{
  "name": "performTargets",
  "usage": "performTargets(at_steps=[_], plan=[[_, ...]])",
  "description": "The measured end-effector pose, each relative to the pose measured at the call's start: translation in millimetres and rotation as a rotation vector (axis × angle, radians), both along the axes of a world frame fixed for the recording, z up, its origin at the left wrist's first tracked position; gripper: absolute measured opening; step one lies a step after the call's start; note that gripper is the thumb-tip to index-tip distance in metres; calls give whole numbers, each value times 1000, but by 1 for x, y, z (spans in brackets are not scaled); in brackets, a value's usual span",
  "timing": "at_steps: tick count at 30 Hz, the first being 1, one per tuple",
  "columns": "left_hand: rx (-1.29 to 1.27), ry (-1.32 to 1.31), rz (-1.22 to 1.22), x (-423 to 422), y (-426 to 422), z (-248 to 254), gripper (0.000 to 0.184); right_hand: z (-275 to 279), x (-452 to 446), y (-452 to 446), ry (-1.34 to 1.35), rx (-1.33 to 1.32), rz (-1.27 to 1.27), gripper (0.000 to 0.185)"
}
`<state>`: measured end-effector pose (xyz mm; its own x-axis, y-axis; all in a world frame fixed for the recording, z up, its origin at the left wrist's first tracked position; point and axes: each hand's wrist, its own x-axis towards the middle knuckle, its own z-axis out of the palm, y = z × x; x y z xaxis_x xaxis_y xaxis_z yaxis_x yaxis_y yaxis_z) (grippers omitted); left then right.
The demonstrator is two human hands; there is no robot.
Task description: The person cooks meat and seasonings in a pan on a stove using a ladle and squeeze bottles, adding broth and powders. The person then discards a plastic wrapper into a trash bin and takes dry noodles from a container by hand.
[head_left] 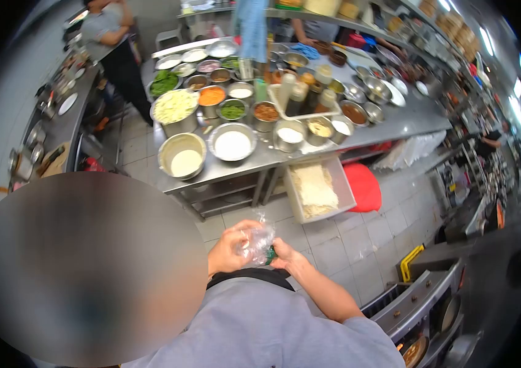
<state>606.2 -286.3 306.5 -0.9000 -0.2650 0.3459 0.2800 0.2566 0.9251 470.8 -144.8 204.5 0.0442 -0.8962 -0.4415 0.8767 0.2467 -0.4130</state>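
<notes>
In front of my body, my left hand (227, 251) is closed around crumpled clear plastic (257, 240), which looks like a thin bag or film. Close beside it, my right hand (284, 253) pinches a small dark green item (270, 255) at the lower edge of the plastic. Fingers and plastic partly cover the green item, so its kind does not show. Both hands are held up over the tiled floor, a short way from the steel table (371, 134).
Bowls crowd the table, including a bowl of white powder (232, 143) and a pot of pale batter (185, 161). Below its edge stand a grey bin (347, 184) of pale flour and a red round object (365, 187). Stoves (417, 300) are at right; a person (110, 46) stands back left.
</notes>
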Motion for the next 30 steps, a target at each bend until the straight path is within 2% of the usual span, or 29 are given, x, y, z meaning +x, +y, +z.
performTargets(at_steps=[1, 2, 3, 4, 5, 6, 8, 9, 11, 13, 14, 15, 17, 18, 19, 21, 22, 23, 24, 25, 27, 30], plan=[[-152, -58, -3, 23, -8, 10, 38, 5, 12, -16, 9, 4, 41, 32], [-186, -123, 8, 46, -15, 7, 47, 11, 24, -33, 91, 102, 130, 31], [-175, -127, 80, 68, -22, 5, 47, 20, 36, -52, 180, 192, 236, 31], [-401, -123, 52, 90, -31, 6, 53, 39, 48, -70, 351, 152, 400, 33], [-623, -140, 33, 113, -37, 5, 58, 34, 62, -89, 362, 141, 504, 33], [-726, -219, 69, 137, -39, 3, 63, 23, 79, -109, 330, 162, 535, 33], [-717, -305, 244, 189, -39, 5, 66, 1, 110, -145, 265, 196, 642, 35], [-727, -351, 305, 212, -36, 7, 69, 6, 133, -162, 277, 195, 755, 35], [-752, -443, 486, 251, -27, -1, 65, 23, 179, -189, 399, 123, 876, 34], [-794, -430, 784, 279, -16, -36, 52, 18, 223, -211, 370, 99, 1025, 33], [-777, -439, 938, 297, -9, -31, 41, 20, 246, -223, 315, 90, 1101, 33], [-753, -478, 1010, 313, -2, -32, 41, 22, 271, -233, 256, 85, 1172, 33], [-458, -438, 1481, 346, 16, -35, 37, 36, 328, -249, 181, 107, 1314, 32], [-370, -394, 1709, 362, 24, -35, 33, 36, 355, -253, 149, -70, 1440, 37], [-131, -351, 1890, 378, 37, -32, 28, 44, 385, -252, 103, -251, 1551, 43], [93, -82, 2231, 411, 57, -26, 34, 70, 437, -233, 471, -778, 1672, 61], [200, 15, 2354, 428, 67, -28, 37, 65, 460, -224, 706, -915, 1715, 78], [307, 120, 2468, 442, 76, -29, 40, 66, 476, -218, 758, -1069, 1685, 87], [416, 239, 2472, 453, 84, -25, 46, 75, 496, -212, 700, -1035, 1698, 87], [415, 238, 2504, 459, 87, -24, 46, 81, 513, -209, 646, -1003, 1707, 87], [549, 412, 2520, 474, 88, -26, 46, 85, 542, -207, 535, -1062, 1702, 82], [534, 431, 2635, 509, 79, -53, 47, 71, 587, -219, 414, -1187, 1748, 75]])
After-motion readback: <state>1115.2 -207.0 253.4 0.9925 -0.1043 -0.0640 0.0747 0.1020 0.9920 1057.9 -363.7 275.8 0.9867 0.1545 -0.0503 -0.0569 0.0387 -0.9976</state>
